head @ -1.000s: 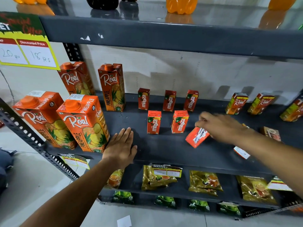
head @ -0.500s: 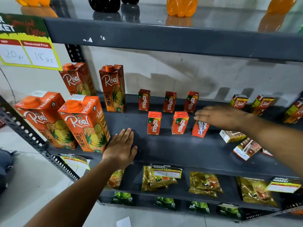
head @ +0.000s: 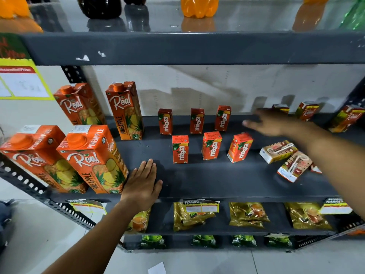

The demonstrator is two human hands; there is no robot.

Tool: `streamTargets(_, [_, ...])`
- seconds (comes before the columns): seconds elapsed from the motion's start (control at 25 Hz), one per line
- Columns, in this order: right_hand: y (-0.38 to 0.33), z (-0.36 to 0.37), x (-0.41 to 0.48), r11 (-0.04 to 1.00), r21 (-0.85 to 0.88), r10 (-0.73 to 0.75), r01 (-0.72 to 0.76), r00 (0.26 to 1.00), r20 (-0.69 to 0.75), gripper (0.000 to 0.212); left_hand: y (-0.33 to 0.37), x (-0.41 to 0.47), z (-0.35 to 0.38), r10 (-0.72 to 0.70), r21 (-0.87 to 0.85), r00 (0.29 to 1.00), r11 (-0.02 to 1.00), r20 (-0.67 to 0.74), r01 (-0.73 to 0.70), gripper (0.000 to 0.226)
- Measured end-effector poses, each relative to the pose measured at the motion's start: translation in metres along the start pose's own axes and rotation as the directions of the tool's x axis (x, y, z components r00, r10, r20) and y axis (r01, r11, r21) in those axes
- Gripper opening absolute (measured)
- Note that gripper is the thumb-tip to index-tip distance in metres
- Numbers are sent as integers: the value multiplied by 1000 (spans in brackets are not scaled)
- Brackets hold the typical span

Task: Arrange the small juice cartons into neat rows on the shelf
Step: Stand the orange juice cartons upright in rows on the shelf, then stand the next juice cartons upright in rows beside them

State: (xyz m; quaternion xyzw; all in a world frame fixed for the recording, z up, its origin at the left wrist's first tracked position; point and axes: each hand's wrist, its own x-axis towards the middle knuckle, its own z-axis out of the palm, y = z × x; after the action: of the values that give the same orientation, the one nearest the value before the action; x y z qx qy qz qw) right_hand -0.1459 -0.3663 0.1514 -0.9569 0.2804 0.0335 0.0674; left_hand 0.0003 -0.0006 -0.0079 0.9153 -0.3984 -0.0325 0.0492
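Note:
Small red Maaza cartons stand in two rows of three on the dark shelf (head: 207,180). The front right carton (head: 239,147) stands upright, slightly turned. My right hand (head: 270,123) hovers empty above and behind it, fingers spread, blurred. Two small Real cartons (head: 277,151) (head: 294,166) lie flat at the right. More small Real cartons (head: 307,111) stand along the back right. My left hand (head: 143,184) rests flat on the shelf's front edge, holding nothing.
Four tall Real pineapple cartons (head: 94,159) fill the shelf's left side, right beside my left hand. Bottles stand on the shelf above (head: 197,48). Gold snack packets (head: 247,214) lie on the lower shelf. A yellow price sign (head: 21,82) hangs at the left.
My right hand carried a Maaza carton leftward, stood it upright as third in the front row, let go and lifted away to the right and back. My left hand stayed put.

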Motion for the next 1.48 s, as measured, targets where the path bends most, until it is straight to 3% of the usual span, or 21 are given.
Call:
streamTargets(0.08, [40, -3, -3, 999, 44, -14, 15, 1000, -19, 53, 14, -6, -1, 32, -41, 999, 999, -35, -33, 61])
streamTargets(0.24, [100, 20, -24, 993, -96, -49, 72, 973, 227, 50, 118, -30, 9, 397, -72, 908, 910, -136, -408, 62])
streamTargets(0.32, [118, 29, -20, 974, -159, -117, 159, 963, 243, 49, 188, -18, 22, 454, -78, 874, 878, -172, -472, 61])
streamTargets(0.52, [122, 40, -2, 951, -94, -262, 294, 931, 256, 60, 291, 30, 39, 260, -43, 956, 963, -133, -268, 61])
streamTargets(0.64, [117, 56, 2, 925, -136, -307, 355, 909, 283, 49, 295, 30, 41, 226, -3, 967, 974, -115, -228, 62])
streamTargets(0.8, [120, 52, 7, 910, -84, -381, 407, 898, 220, 44, 298, 29, 36, 229, 23, 967, 973, -115, -228, 62])
streamTargets(0.84, [122, 45, 9, 884, -137, -416, 446, 887, 202, 43, 299, 28, 35, 233, 27, 966, 973, -111, -231, 62])
streamTargets(0.92, [124, 32, 11, 736, -411, -513, 538, 839, 179, 40, 297, 28, 34, 247, 26, 964, 969, -101, -245, 62])
streamTargets(1.0, [120, 26, 9, 512, -642, -583, 571, 780, 229, 37, 295, 27, 33, 251, 29, 962, 968, -111, -249, 62])
streamTargets(1.08, [113, 33, 6, 284, -749, -630, 599, 705, 326, 33, 295, 27, 34, 254, 28, 959, 967, -126, -252, 62])
streamTargets(1.16, [112, 40, 2, 154, -774, -649, 614, 653, 390, 35, 296, 28, 35, 256, 23, 958, 967, -132, -255, 62])
streamTargets(1.28, [117, 26, 5, 239, -751, -693, 615, 650, 311, 46, 295, 28, 38, 253, 24, 957, 967, -139, -253, 63])
streamTargets(1.4, [124, 8, 10, 499, -609, -648, 617, 732, 211, 39, 294, 28, 39, 250, 21, 958, 968, -143, -250, 63])
streamTargets(1.48, [129, -4, 13, 554, -539, -605, 635, 751, 263, 38, 295, 28, 39, 251, 15, 957, 968, -146, -251, 63])
